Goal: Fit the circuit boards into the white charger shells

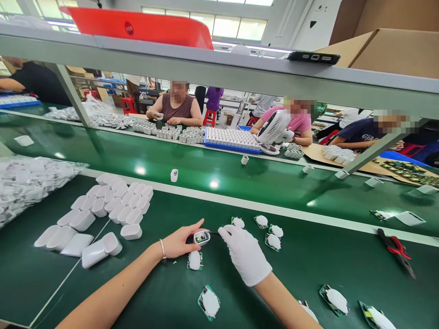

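My bare left hand (176, 240), with a bracelet at the wrist, grips a small white plastic housing (202, 243) between thumb and fingers. Electronic parts show inside its open top. My right hand (245, 256) wears a white glove and is closed on a thin dark tool (214, 233), whose tip reaches the housing's rim; its exact kind is unclear. Just below the housing lies a circuit board with a white pad (195, 260). Another such board (209, 302) sits nearer to me, and several more (273, 241) lie beyond my right hand.
Rows of empty white housings (116, 201) stand at left, beside a bag of white parts (30, 187). Red-handled pliers (396, 249) lie at right. A green belt (154, 157) carries scattered housings. Overhead, a shelf (240, 68) holds a red tray (137, 27). Several people work opposite.
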`<state>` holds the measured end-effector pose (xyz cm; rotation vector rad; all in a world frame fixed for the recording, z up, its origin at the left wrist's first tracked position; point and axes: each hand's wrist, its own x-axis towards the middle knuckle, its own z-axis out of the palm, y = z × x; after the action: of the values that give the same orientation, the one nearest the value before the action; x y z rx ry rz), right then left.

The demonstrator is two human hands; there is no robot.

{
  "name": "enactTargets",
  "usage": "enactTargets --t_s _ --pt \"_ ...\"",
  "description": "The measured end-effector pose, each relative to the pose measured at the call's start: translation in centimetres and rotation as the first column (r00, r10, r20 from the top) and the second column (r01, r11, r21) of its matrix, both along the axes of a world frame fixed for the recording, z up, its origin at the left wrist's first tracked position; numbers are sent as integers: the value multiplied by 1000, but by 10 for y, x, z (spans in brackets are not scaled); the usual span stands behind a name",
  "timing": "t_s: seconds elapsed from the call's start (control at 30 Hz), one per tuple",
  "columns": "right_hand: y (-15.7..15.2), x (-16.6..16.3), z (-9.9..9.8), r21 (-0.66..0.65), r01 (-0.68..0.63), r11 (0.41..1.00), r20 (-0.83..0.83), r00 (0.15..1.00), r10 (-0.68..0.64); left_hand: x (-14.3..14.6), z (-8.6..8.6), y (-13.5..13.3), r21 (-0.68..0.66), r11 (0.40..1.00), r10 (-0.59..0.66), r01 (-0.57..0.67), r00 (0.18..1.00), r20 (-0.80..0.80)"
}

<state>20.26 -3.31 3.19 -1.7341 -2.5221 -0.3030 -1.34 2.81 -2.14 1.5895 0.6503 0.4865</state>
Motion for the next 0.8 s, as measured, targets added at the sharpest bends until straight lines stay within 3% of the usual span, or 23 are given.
enactTargets --t_s 0.23,0.37,0.5,0.63,0.8 --pt "24 -10 11 -155 -165 974 11 986 169 -1 5 4 -15 998 -59 59 998 -4" --pt "37 -8 27 -252 -178 951 52 979 197 -1 5 4 -46 997 -62 64 998 30" --pt "41 -10 37 -255 -192 948 43 977 210 -1 2 3 -60 997 -44 47 997 58" --pt "30 1 31 -252 -73 965 50 995 88 0 5 1 -65 998 -12 15 999 41" --pt "-29 11 -2 -238 246 940 -110 954 -278 13 4 -7 40 981 191 -189 979 -73"
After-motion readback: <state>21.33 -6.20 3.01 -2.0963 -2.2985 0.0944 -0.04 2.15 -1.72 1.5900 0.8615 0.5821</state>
